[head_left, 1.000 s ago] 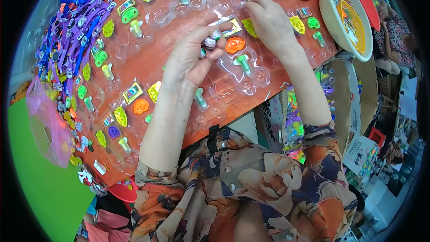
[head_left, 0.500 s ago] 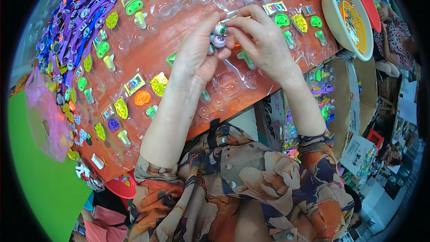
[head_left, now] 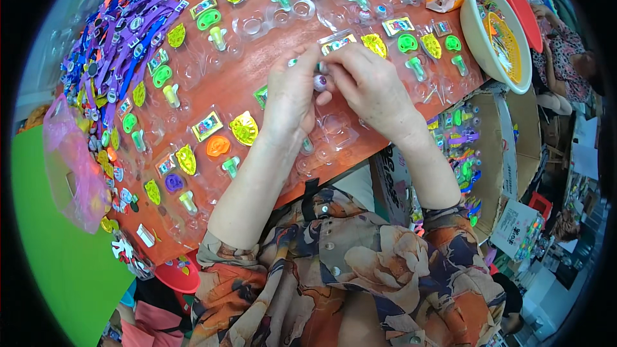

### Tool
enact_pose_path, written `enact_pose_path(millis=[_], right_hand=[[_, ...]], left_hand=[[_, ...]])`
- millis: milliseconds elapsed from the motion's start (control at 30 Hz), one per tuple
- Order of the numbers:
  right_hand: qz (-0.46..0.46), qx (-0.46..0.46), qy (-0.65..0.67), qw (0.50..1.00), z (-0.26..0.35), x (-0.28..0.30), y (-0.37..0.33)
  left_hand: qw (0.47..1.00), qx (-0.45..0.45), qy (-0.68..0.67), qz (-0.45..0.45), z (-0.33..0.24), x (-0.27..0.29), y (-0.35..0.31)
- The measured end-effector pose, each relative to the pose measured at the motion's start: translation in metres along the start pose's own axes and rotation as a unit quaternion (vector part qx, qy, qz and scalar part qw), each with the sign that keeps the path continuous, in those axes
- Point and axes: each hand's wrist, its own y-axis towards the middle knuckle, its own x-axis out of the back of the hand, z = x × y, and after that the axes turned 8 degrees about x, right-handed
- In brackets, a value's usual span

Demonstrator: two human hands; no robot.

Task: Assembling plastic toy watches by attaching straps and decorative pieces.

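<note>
- The purple-irised toy eyeball [head_left: 321, 82] sits between the two hands, against the left fingers — round, so no long axis shows.
- The left hand [head_left: 290, 95], on the eyeball's left, is the nearer: partly closed, fingers curled around it.
- The right hand [head_left: 375, 88], to the eyeball's right, has thumb and fingertips drawn close together — whether they grip anything, I cannot tell.
- A clear blister tray [head_left: 335, 130] lies apart from the eyeball, on the person's side of it.

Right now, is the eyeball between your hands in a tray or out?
Out: the left hand holds the eyeball in its fingers.
</note>
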Motion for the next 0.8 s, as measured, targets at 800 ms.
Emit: enact_pose_path(millis=[800], right_hand=[[-0.024, -0.228, 0.249, 0.941, 0.013, -0.045, 0.026]], left_hand=[[0.998, -0.04, -0.026, 0.039, -0.021, 0.061, 0.003]])
